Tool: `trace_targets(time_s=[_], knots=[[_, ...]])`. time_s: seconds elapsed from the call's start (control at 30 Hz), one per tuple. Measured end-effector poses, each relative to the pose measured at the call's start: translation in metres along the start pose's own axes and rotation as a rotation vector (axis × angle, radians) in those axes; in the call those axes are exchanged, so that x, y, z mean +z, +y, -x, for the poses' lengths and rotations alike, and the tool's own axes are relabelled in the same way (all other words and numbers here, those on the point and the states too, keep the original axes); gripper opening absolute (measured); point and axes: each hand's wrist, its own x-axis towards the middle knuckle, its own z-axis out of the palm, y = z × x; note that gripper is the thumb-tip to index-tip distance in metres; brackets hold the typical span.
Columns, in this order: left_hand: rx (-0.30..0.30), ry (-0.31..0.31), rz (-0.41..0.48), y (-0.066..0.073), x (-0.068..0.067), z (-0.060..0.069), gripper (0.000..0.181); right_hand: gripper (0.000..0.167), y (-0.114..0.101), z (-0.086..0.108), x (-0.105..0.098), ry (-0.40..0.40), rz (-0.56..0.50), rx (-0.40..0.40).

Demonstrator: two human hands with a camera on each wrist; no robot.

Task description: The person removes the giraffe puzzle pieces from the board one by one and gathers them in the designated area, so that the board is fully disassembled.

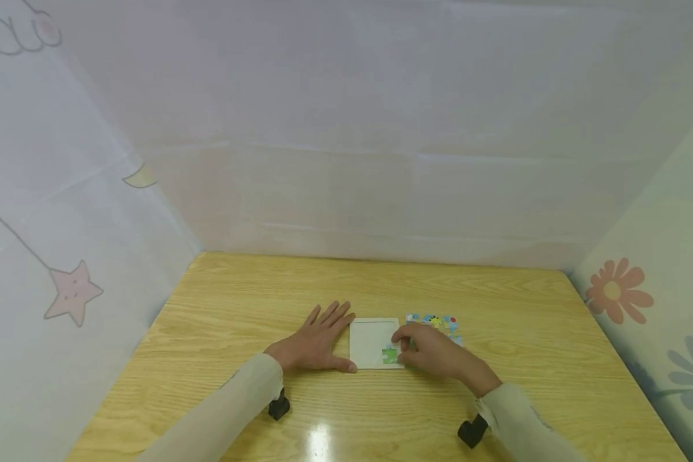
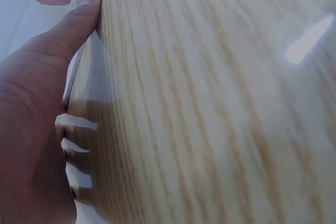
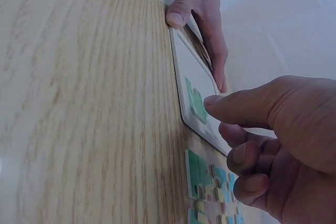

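A white square puzzle tray (image 1: 369, 340) lies flat on the wooden table. My left hand (image 1: 317, 343) rests at its left side with fingers spread; the thumb (image 3: 178, 15) touches the tray's near corner. One green puzzle piece (image 3: 195, 100) sits in the near right corner of the tray. Over that side is my right hand (image 1: 430, 350), its thumb tip at the edge of the green piece and its other fingers bent. In the right wrist view the thumb and fingers stand apart, with nothing seen between them. Whether the thumb presses the piece is unclear.
Several loose puzzle pieces (image 3: 210, 187), green, blue and yellow, lie right of the tray, partly under my right hand. Pale printed cloth (image 1: 335, 160) stands around the table's (image 1: 254, 282) back and sides. Dark wrist devices (image 1: 279, 405) show under both sleeves.
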Motion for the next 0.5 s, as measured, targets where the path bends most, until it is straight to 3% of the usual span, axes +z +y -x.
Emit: trace_targets(time_s=[0.5], knots=[[-0.007,-0.001,0.013,0.0035,-0.0028,0.0031,0.114,0.036,-0.0085,-0.0102,0.0082,-0.082,0.074,0.048]])
